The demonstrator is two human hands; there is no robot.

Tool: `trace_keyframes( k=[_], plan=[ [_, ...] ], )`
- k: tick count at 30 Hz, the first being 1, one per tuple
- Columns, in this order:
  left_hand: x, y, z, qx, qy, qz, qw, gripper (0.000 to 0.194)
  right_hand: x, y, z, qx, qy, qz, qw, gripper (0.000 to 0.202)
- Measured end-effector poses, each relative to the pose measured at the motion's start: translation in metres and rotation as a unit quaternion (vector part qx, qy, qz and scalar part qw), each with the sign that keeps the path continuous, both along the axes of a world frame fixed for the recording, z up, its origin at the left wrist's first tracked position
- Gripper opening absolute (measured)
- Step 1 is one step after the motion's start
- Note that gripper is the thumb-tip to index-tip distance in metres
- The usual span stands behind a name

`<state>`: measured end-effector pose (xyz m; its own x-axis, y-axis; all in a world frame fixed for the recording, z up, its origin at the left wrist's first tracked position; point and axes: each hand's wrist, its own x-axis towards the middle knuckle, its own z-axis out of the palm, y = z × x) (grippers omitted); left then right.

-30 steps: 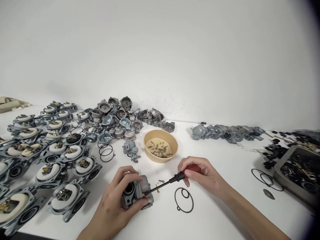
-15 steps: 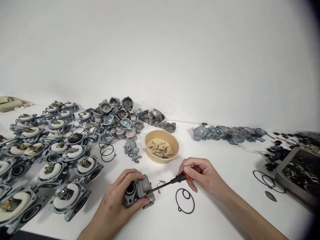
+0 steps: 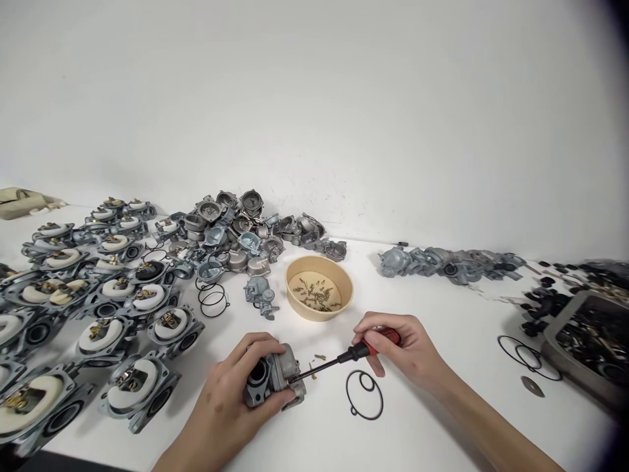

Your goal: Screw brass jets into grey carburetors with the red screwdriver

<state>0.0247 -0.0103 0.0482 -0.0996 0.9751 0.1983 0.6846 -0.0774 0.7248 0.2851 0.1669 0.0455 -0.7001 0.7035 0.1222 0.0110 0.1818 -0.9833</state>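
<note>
My left hand (image 3: 240, 383) is wrapped round a grey metal carburetor (image 3: 279, 370) and steadies it on the white table. In my right hand (image 3: 393, 344) is a screwdriver (image 3: 354, 353) with a red and black handle. Its shaft slants down to the left, and the tip meets the side of the carburetor, by my left thumb. A few small brass-coloured pieces (image 3: 319, 357) lie just behind the shaft. Black rubber rings (image 3: 364, 394) rest on the table below my right hand. Whatever the tip touches is too small to make out.
Behind my hands stands a tan bowl (image 3: 319, 314) of small screws. Several open carburetor bodies with white floats (image 3: 128, 390) fill the left. Metal bowls (image 3: 238, 261) are piled at the back, grey castings (image 3: 447, 263) back right. A metal tray (image 3: 565, 337) of dark parts sits far right.
The fingers of my right hand have shifted a little on the screwdriver handle. The carburetor and my left hand stay in nearly the same place.
</note>
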Motion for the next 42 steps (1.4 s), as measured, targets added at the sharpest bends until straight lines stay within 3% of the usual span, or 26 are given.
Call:
trace_keyframes(
  k=[11,20,25,32,35,38,42],
  plan=[
    [0.001,-0.002,0.002,-0.004,-0.014,0.007,1.0,0.031,0.002,-0.001,-0.004,-0.003,0.012,-0.003,1.0,0.022],
    [-0.004,0.0,0.008,0.005,-0.028,0.015,0.999,0.031,0.0,-0.003,0.006,0.015,0.03,0.035,0.999,0.017],
    [-0.002,0.0,0.004,0.021,-0.011,0.01,1.0,0.03,-0.003,-0.004,0.008,0.007,0.027,0.032,0.999,0.018],
    [0.002,0.001,-0.002,0.013,0.004,0.01,1.0,0.03,-0.012,0.0,0.001,-0.198,0.04,-0.004,0.979,0.026],
    [0.002,0.001,-0.002,0.021,-0.002,0.017,1.0,0.029,-0.014,-0.003,0.004,-0.241,0.015,0.008,0.97,0.032],
    [0.002,0.001,-0.002,0.018,-0.003,0.013,1.0,0.03,-0.014,-0.005,0.005,-0.223,-0.034,0.003,0.974,0.038],
    [0.002,0.0,0.0,0.013,0.004,0.015,1.0,0.03,-0.011,-0.003,0.004,-0.161,-0.011,-0.005,0.987,0.029]
  ],
)
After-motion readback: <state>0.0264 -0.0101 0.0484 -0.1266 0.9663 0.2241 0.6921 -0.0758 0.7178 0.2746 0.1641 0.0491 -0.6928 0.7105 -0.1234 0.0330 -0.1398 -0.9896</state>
